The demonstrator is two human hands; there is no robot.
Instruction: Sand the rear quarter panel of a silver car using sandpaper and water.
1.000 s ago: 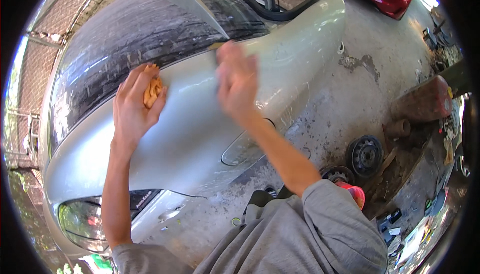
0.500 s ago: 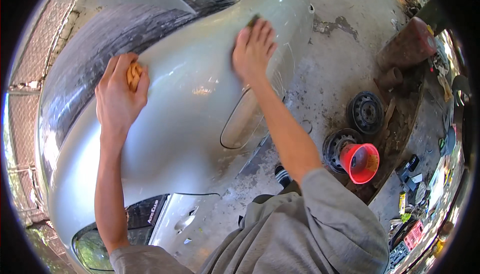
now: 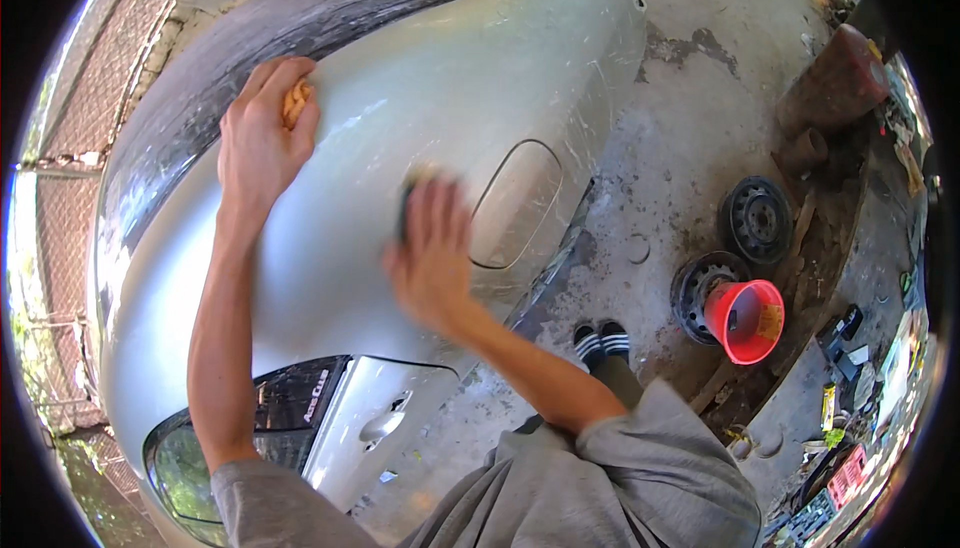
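My right hand lies over the silvery-green rear panel of a car, left of the round-ended fuel flap. Beneath its fingers a dark flat pad shows along one edge; motion blurs both, and the pad's exact kind is unclear. Close to the rear window, my left hand rests on the panel with its fingers curled around a crumpled orange-yellow cloth. Pale smears and scratches mark the panel's paint.
A red bucket stands by two dark steel wheels, one farther off. Beyond them is a rusty cylinder. Scattered items and a red crate lie at the right. My sandalled feet stand on stained concrete.
My right hand has swept with the pad down and left across the panel, from above the fuel flap to beside it. The left hand still grips the cloth; the whole view has shifted slightly.
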